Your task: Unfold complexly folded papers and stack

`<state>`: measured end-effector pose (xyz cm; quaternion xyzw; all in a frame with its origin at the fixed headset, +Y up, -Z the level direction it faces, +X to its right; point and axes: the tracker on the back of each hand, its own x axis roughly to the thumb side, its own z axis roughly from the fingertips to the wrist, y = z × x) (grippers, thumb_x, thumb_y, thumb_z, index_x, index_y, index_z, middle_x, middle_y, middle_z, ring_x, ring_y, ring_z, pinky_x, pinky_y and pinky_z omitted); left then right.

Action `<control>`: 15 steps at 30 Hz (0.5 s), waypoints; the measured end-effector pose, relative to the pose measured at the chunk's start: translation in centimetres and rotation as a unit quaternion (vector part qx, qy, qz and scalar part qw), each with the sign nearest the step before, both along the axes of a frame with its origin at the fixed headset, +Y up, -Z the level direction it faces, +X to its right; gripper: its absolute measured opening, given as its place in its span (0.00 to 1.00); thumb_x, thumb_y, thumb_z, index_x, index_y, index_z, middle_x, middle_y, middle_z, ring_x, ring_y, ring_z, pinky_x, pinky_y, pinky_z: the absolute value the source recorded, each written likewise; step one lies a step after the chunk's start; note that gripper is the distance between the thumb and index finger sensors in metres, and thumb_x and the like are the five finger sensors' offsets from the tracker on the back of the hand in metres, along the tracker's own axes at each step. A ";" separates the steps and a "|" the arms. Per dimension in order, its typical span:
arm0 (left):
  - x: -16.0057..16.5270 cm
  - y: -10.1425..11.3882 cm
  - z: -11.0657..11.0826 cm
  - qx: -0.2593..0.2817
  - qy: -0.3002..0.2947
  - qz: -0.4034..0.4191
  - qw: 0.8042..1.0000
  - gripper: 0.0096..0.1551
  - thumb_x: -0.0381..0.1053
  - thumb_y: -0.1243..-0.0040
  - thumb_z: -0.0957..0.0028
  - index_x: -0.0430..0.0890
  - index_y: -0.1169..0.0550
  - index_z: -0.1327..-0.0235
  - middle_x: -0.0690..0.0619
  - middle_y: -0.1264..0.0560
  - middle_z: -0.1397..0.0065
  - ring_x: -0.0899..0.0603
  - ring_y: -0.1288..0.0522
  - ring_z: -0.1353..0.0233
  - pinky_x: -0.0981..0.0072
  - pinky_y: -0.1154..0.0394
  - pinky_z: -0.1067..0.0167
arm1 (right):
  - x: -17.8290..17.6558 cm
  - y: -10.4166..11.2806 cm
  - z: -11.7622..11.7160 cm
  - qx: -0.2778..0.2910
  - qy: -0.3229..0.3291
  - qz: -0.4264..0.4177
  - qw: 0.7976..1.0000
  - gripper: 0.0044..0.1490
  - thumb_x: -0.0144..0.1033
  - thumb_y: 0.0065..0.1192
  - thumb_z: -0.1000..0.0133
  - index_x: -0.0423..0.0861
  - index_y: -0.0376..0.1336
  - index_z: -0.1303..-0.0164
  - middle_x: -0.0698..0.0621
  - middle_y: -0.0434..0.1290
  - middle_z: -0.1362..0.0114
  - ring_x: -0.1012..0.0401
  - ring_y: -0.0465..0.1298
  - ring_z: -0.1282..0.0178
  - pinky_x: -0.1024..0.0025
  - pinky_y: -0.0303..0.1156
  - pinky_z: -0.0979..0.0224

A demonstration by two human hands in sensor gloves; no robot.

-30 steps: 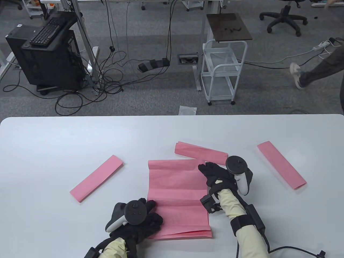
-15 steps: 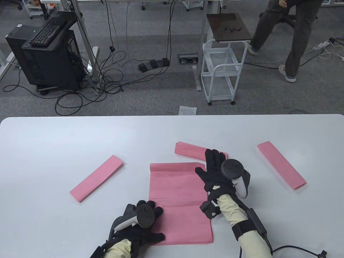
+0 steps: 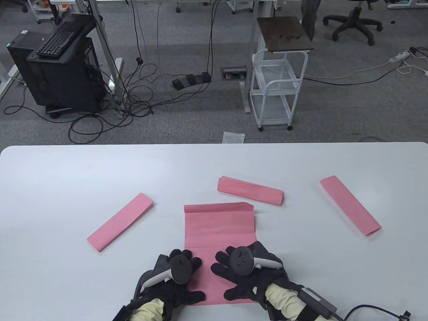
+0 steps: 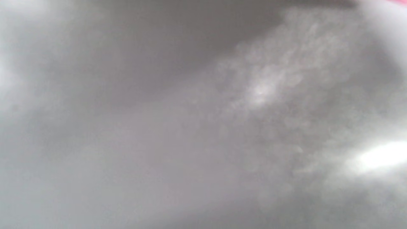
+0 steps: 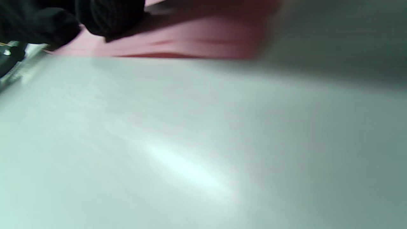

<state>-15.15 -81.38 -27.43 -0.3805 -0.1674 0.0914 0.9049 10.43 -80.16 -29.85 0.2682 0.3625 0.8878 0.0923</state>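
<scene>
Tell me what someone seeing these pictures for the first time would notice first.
The big pink sheet, partly unfolded with its far edge still folded over, lies at the table's near middle. Both gloved hands, the left hand and right hand, rest on its near end, fingers spread. Three folded strips surround it: left strip, middle strip, right strip.

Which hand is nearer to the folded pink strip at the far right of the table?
Right. The right hand rests on the half-unfolded sheet, below and left of the far-right strip. The left hand lies further left, on the sheet's opposite edge.
</scene>
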 end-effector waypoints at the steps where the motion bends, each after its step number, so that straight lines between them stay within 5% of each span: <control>1: 0.0 0.0 0.0 0.000 0.000 0.000 1.000 0.59 0.79 0.56 0.53 0.66 0.77 0.32 0.63 0.89 0.29 0.46 0.91 0.27 0.46 0.88 0.37 | 1.4 0.1 0.1 -0.001 -0.016 0.004 1.000 0.49 0.61 0.54 0.47 0.74 0.33 0.24 0.74 0.24 0.16 0.67 0.19 0.18 0.50 0.11 0.27; 7: 0.0 0.0 0.0 0.000 0.000 -0.001 1.000 0.59 0.79 0.56 0.53 0.66 0.77 0.32 0.63 0.89 0.29 0.46 0.91 0.27 0.46 0.88 0.37 | 7.1 0.0 0.7 -0.011 -0.095 -0.008 0.995 0.47 0.59 0.54 0.46 0.76 0.34 0.24 0.76 0.24 0.17 0.70 0.20 0.18 0.51 0.11 0.26; 13: 0.0 0.0 -0.1 0.000 -0.002 -0.002 1.000 0.59 0.79 0.57 0.53 0.66 0.78 0.33 0.63 0.89 0.29 0.45 0.91 0.28 0.45 0.88 0.37 | 4.6 2.0 0.8 0.064 -0.050 -0.018 0.997 0.47 0.53 0.56 0.44 0.59 0.42 0.18 0.63 0.31 0.13 0.60 0.24 0.15 0.48 0.14 0.25; 15: 0.1 0.0 -0.1 -0.001 -0.003 -0.001 1.000 0.59 0.79 0.57 0.53 0.66 0.78 0.33 0.63 0.89 0.29 0.45 0.91 0.28 0.45 0.88 0.38 | 2.5 2.1 0.7 0.056 -0.033 -0.057 0.996 0.48 0.55 0.56 0.45 0.63 0.39 0.19 0.64 0.30 0.13 0.60 0.23 0.16 0.48 0.14 0.26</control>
